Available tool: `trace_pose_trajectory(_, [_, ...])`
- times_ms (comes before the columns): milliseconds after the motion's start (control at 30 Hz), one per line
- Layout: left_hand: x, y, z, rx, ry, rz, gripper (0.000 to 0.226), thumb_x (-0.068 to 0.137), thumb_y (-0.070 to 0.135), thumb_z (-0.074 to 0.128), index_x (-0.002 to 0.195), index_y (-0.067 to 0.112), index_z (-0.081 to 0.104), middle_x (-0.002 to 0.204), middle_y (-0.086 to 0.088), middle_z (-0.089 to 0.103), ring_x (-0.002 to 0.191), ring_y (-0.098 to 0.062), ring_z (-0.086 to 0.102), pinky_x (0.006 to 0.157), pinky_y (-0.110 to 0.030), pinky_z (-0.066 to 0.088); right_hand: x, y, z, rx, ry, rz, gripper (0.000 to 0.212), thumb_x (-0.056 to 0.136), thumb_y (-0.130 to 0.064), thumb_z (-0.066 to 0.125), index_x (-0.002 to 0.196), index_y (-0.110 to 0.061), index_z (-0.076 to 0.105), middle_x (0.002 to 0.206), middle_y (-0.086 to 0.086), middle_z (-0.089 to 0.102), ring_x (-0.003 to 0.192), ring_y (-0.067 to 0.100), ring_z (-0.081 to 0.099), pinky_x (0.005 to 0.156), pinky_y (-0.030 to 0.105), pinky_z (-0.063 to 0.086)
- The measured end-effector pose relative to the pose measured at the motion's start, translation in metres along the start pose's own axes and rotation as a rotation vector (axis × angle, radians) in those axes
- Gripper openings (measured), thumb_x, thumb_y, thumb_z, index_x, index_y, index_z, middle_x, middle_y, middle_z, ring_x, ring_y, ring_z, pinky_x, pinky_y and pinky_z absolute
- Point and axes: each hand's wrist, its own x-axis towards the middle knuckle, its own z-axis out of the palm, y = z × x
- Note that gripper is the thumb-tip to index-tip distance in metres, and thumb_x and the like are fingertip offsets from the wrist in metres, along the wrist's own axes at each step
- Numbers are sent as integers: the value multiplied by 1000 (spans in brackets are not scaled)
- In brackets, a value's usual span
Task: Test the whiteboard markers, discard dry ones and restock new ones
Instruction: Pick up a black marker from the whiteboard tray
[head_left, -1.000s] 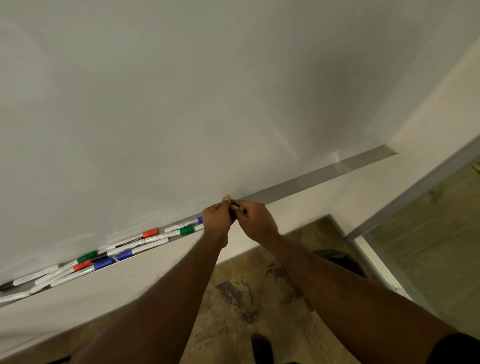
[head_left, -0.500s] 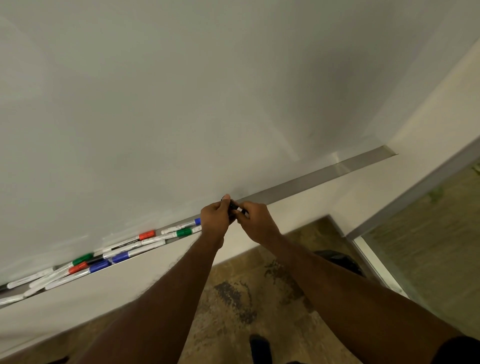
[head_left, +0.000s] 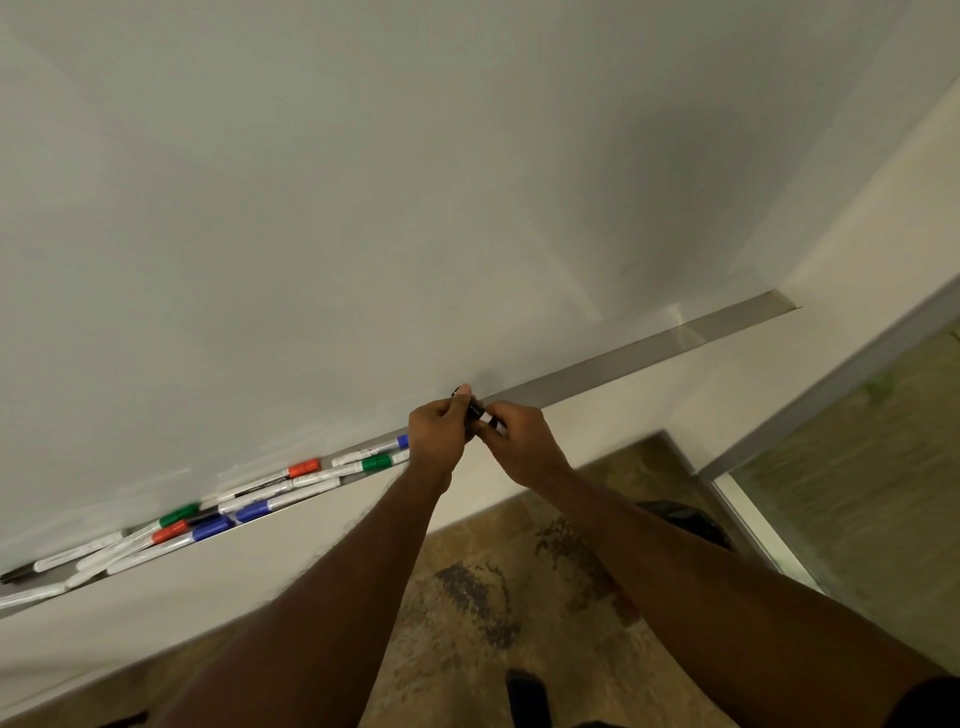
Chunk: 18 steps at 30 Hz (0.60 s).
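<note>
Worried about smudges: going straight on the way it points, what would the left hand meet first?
Probably the white whiteboard surface, just above the grey metal tray; the left hand looks close, depth unclear.

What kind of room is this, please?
Probably an office meeting room or classroom: a large white whiteboard, and below it a long grey metal tray holding white markers with coloured caps.

Both bare forearms are stretching out forward and converging. The left hand (head_left: 439, 434) is curling its fingers round one end of a marker (head_left: 475, 410), while the right hand (head_left: 522, 447) is pinching the other end, the two hands close together.
</note>
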Motion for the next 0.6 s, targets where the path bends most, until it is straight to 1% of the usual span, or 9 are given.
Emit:
trace_pose_trajectory(67, [-2, 0, 0, 21, -17, 11, 35, 96, 35, 59, 94, 3, 74, 84, -13, 72, 81, -24, 70, 86, -41, 59, -2, -2, 0, 24, 2, -8, 16, 96, -22, 61, 84, -15, 70, 64, -12, 58, 58, 0, 53, 55, 11, 37])
trace_pose_trajectory(100, [-2, 1, 0, 24, -21, 15, 36, 96, 35, 59, 96, 2, 74, 86, -14, 73, 84, -25, 70, 87, -42, 59, -3, -2, 0, 24, 7, -20, 15, 96, -19, 61, 90, -11, 71, 68, -10, 62, 61, 0, 56, 57, 11, 40])
trace_pose_trajectory(133, [-3, 1, 0, 25, -26, 20, 36, 96, 35, 59, 97, 2, 74, 88, -14, 73, 86, -26, 71, 87, -42, 59, -3, -2, 1, 22, 11, -30, 13, 96, -17, 60, 94, -10, 72, 73, -6, 66, 64, 2, 58, 59, 12, 43])
trace_pose_trajectory(167, [-4, 2, -1, 24, -32, 28, 36, 95, 35, 59, 97, 3, 74, 89, -14, 73, 88, -27, 71, 87, -42, 59, -4, -2, 1, 21, 15, -35, 13, 95, -15, 60, 97, -10, 72, 77, -1, 69, 66, 5, 60, 61, 16, 47])
trace_pose_trajectory(200, [-4, 3, -1, 24, -40, 38, 35, 95, 35, 60, 95, 4, 75, 90, -14, 74, 88, -27, 71, 86, -42, 59, -4, -1, 1, 27, 21, -33, 12, 94, -14, 60, 97, -10, 72, 78, 2, 70, 66, 8, 61, 62, 19, 48])
trace_pose_trajectory(300, [-5, 6, -4, 24, -58, 59, 31, 93, 35, 63, 87, 7, 76, 87, -16, 74, 85, -28, 72, 82, -41, 60, -5, -1, 0, 42, 20, 12, 14, 94, -14, 60, 96, -8, 72, 77, 3, 71, 65, 11, 61, 62, 22, 49])
trace_pose_trajectory(433, [-8, 11, -7, 40, -66, 77, 31, 89, 35, 68, 78, 7, 74, 83, -21, 72, 72, -26, 68, 77, -38, 61, -8, -5, -5, 141, -13, 68, 15, 93, -16, 62, 92, -5, 72, 69, 5, 70, 61, 13, 66, 60, 29, 57])
trace_pose_trajectory(533, [-9, 12, -9, 43, -76, 67, 33, 86, 36, 72, 77, 5, 74, 78, -18, 72, 70, -25, 68, 75, -35, 61, -11, -8, -6, 163, 33, 60, 14, 93, -18, 64, 93, -6, 73, 70, 7, 71, 59, 13, 67, 59, 28, 58])
trace_pose_trajectory(600, [-9, 13, -9, 56, -73, 61, 36, 83, 40, 74, 77, 4, 74, 75, -16, 73, 70, -24, 70, 76, -37, 61, -13, -10, -5, 171, 69, 54, 16, 93, -20, 66, 93, -6, 73, 70, 7, 70, 56, 12, 65, 56, 25, 55])
